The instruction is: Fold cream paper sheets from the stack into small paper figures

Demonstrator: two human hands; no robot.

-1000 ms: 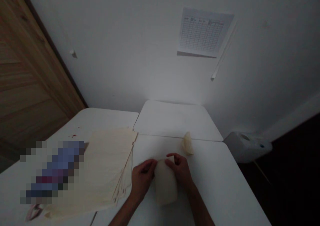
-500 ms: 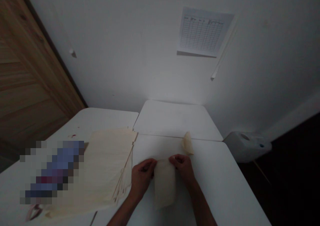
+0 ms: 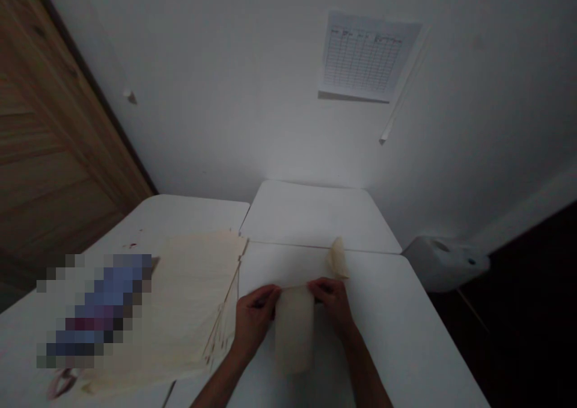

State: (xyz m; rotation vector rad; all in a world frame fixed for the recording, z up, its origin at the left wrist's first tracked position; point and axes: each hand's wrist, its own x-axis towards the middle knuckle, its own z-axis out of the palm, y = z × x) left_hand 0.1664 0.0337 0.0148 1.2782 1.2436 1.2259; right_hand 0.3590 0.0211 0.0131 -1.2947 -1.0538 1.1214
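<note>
A pale cream folded sheet (image 3: 294,330) lies on the white table (image 3: 406,336) between my hands. My left hand (image 3: 253,321) pinches its upper left edge with curled fingers. My right hand (image 3: 332,306) grips the upper right edge, fingers bent over it. Just beyond my right hand a small folded cream piece (image 3: 338,258) stands on the table.
A stack of large cream sheets (image 3: 189,294) lies to the left, with a blurred-out patch (image 3: 97,309) beside it. White tables abut against the wall. A printed chart (image 3: 365,59) hangs on the wall. A white bin (image 3: 444,264) stands to the right; a wooden door is at left.
The sheet between my hands has been narrowed and its top edge drawn tighter. My right hand has shifted slightly right and away from me; my left hand has barely moved.
</note>
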